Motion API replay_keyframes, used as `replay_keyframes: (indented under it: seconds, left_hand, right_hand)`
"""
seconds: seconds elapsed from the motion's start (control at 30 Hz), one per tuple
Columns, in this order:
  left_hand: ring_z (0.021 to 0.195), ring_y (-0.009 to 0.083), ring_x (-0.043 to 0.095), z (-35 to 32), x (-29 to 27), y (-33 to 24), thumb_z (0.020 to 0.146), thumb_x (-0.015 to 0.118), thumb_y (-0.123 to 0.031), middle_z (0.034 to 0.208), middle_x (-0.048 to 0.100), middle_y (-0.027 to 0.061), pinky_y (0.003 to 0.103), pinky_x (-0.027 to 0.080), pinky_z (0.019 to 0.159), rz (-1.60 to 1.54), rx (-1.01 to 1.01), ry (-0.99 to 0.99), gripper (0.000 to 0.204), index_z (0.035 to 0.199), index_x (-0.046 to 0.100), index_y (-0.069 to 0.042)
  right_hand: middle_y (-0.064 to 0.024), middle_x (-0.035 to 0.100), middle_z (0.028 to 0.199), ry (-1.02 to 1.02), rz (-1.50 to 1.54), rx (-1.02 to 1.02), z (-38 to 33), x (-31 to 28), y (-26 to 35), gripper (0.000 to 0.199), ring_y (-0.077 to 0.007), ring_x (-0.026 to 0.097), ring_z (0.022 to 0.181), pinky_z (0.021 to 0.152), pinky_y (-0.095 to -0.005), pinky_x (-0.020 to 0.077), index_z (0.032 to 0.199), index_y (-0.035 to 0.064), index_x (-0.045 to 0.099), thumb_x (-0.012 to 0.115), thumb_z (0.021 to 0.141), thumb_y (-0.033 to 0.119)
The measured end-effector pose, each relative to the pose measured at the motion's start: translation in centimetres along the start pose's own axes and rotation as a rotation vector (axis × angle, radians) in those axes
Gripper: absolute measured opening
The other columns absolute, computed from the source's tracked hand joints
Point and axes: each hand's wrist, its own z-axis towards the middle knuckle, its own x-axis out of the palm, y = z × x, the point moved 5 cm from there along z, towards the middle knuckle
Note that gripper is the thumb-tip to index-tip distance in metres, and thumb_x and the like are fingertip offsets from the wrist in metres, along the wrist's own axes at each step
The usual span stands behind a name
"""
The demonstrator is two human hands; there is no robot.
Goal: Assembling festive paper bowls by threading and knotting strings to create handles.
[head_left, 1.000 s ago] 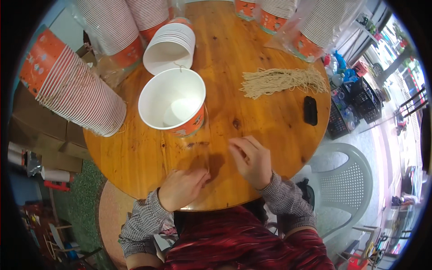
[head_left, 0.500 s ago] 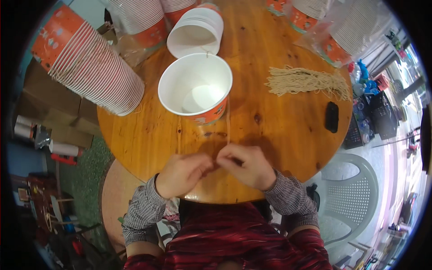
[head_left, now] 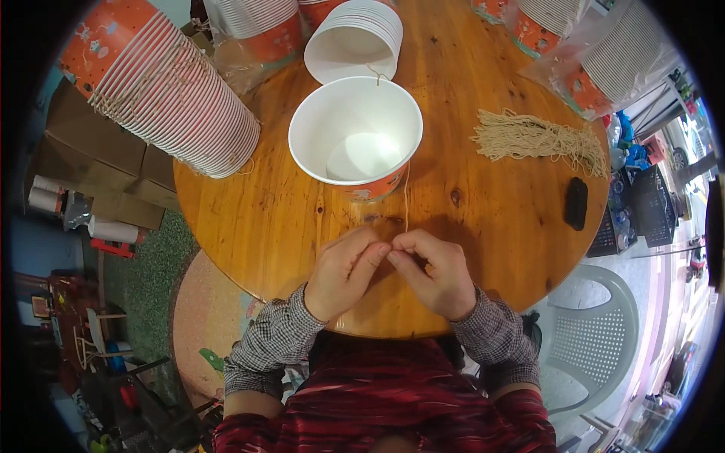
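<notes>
Left grip point(head_left: 346, 272) and right grip point(head_left: 438, 273) have drawn closer since half a second ago; in the head view their fingertips now meet. The right is clamped on a thin beige string point(head_left: 407, 200) running away toward a paper bucket point(head_left: 355, 128), upright on the tabletop point(head_left: 264, 234) just beyond; the left is pinched together, its contents too small to tell. Farther right lies a string bundle point(head_left: 532, 140).

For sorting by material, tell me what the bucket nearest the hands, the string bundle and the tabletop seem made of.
Bucket: probably coated paperboard, smooth white inside, printed orange outside; plastic isn't ruled out.
String bundle: likely cotton or jute, tan strands matte.
Tabletop: wood, apparently varnished, from its grain, knots and shine.
</notes>
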Motion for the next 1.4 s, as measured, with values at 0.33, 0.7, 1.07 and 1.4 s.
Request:
replay_keyframes:
  seconds: [0.33,0.7,1.07,1.4]
  left_hand:
    - [0.076,0.0304,0.059,0.8,-2.4,-1.3,0.081,0.066,0.002,0.085,0.057,0.0137,0.033,0.048,0.065,0.159,0.305,-0.148,0.014,0.090,0.056,-0.001]
    - [0.117,0.0317,0.053,4.6,-8.7,-0.4,0.072,0.071,-0.001,0.121,0.058,0.0132,0.047,0.037,0.102,0.994,0.490,-0.078,0.035,0.106,0.060,-0.005]
    - [0.073,0.0247,0.058,3.4,-6.0,-3.1,0.078,0.072,-0.006,0.079,0.065,0.0065,0.038,0.044,0.089,0.424,0.397,-0.139,0.011,0.086,0.065,-0.003]
    - [0.066,0.0217,0.057,3.0,-5.2,-3.5,0.077,0.072,-0.006,0.075,0.063,0.0060,0.036,0.041,0.086,0.478,0.437,-0.124,0.011,0.084,0.064,-0.003]
  right_hand:
    - [-0.0087,0.062,0.075,0.056,0.123,0.045,2.0,0.2,-0.2,0.012,-0.0155,0.061,0.065,0.059,-0.0268,0.0482,0.097,0.0008,0.057,0.063,0.089,0.008]
    - [-0.0032,0.059,0.096,-0.153,0.242,0.012,1.6,0.3,-1.7,0.007,-0.0063,0.056,0.080,0.067,-0.0203,0.0463,0.096,-0.0004,0.057,0.060,0.089,0.000]
    - [-0.0093,0.053,0.113,-0.400,0.252,-0.142,2.5,0.2,1.3,0.009,-0.0092,0.056,0.082,0.068,-0.0218,0.0475,0.092,0.0000,0.059,0.063,0.084,-0.002]
    - [-0.0083,0.054,0.106,-0.336,0.212,-0.106,2.5,0.0,1.5,0.006,-0.0109,0.057,0.081,0.065,-0.0228,0.0483,0.089,-0.0003,0.060,0.063,0.084,-0.001]
